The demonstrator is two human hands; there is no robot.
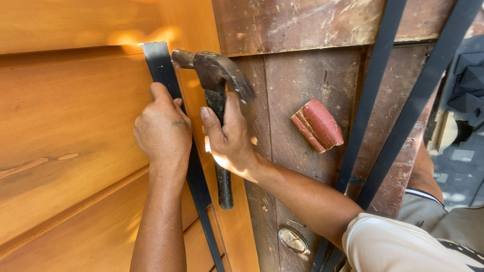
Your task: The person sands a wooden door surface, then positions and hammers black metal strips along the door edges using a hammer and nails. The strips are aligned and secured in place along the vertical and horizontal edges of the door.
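— Nearest the camera?
— A pale sleeve [398,247] at lower right, with a forearm reaching up and left from it.

— And the right hand?
— Right hand [229,138] clamped around the dark handle of a claw hammer [218,100], gripped high, just under the head. Thumb laid up along the handle. Handle end hanging down past the wrist, in front of the wood.

— Hammer head?
— Rusty steel, striking face turned left, just beside the top of a flat black metal strip [161,68], claw curving right. Touching the strip or not: cannot tell.

— Left hand?
— Left hand [162,128] closed on that same strip, fingers wrapped round its edge, pressing it against the orange-brown wooden panel [65,126]. Strip running from the upper middle down to the bottom edge, slightly tilted, along the panel's right side.

— Hands together or apart?
— Close side by side, a narrow gap between, each gripping its own thing.

— Further back?
— An old dark-brown wooden door [302,85], scuffed and peeling, right of the hammer. A reddish block [317,126] fixed to it, tilted. Lower down, a round metal lock plate [293,240].

— Beyond that?
— Two black metal bars [375,90] slanting down across the door, and grey paving [461,171] at far right.
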